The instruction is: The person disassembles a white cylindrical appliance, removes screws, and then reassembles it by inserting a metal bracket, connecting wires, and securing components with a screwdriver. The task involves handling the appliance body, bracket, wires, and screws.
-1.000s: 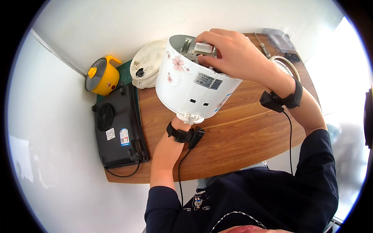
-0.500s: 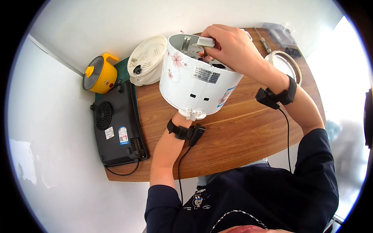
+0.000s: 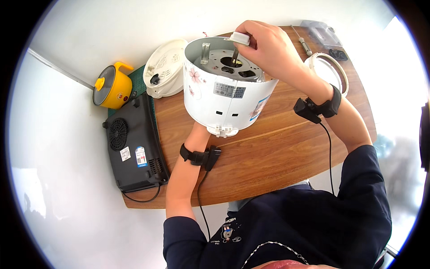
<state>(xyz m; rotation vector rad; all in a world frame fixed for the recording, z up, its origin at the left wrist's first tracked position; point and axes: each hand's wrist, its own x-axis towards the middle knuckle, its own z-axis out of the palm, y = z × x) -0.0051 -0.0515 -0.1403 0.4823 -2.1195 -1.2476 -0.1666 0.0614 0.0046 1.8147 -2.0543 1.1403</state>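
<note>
Above the table (image 3: 277, 143), the right hand (image 3: 265, 39) pinches a white block (image 3: 240, 38) over a shell (image 3: 206, 105); I can't tell the left's grip.

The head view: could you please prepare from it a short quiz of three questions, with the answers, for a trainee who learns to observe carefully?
1. Which hand holds the small white block near the open top of the flowered white shell?
2. True or false: the yellow pot stands uncovered.
3. Where does the screwdriver appear in the view?
A. Left of the shell
B. Inside the shell
C. Right of the shell

Key:
1. The right hand.
2. False: its lid is on.
3. C.
</note>
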